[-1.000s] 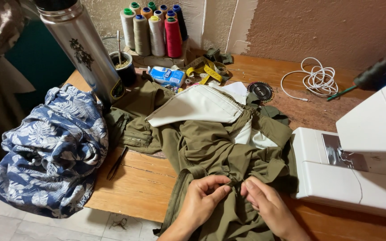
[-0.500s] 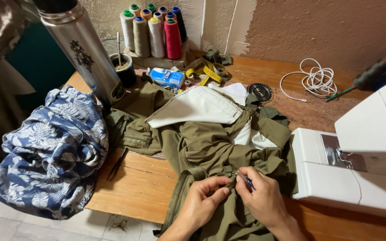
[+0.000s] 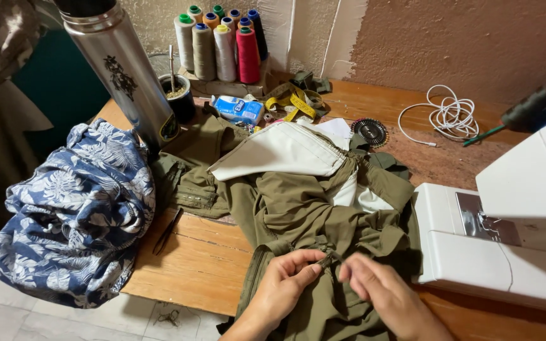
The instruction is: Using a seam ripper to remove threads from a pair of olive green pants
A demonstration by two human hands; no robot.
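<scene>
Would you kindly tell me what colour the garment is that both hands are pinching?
Olive green garment, with a white lining; the head view shows it best.

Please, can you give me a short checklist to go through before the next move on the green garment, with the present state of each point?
1. Left hand grips the olive garment: ok, thumb and finger pinch a small fold.
2. Right hand is at the same spot: ok, its fingertips meet the fold beside the left hand.
3. A tool is in the right hand: cannot tell, nothing shows clearly between the fingers.
4. Garment is supported: ok, most lies on the wooden table, the near part hangs over the edge.
5. Sewing machine is clear of cloth: not ok, the garment lies against its left side.
6. Blue floral cloth is out of the way: ok, it is at the far left.
</scene>
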